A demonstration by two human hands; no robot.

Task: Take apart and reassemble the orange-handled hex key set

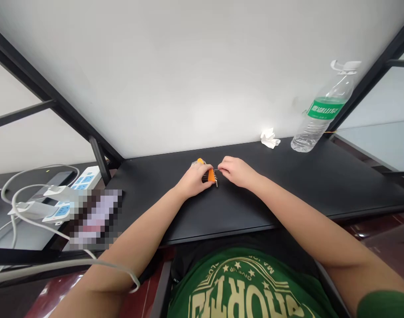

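Note:
Near the middle of the black tabletop (175,212), my left hand (195,179) is wrapped round an orange holder (211,175) with several thin metal pieces, which look like hex keys. One bent metal end sticks out at its lower right. Just to the right, my right hand (234,171) is closed in a pinch on a thin metal rod (216,170) that reaches to the holder. The palm side of both hands is hidden.
A large clear bottle (326,108) with a green label stands at the back right, beside a crumpled white tissue (269,138). At the left lie a white power strip (87,177), chargers and looping white cables. Black metal frames rise at both sides.

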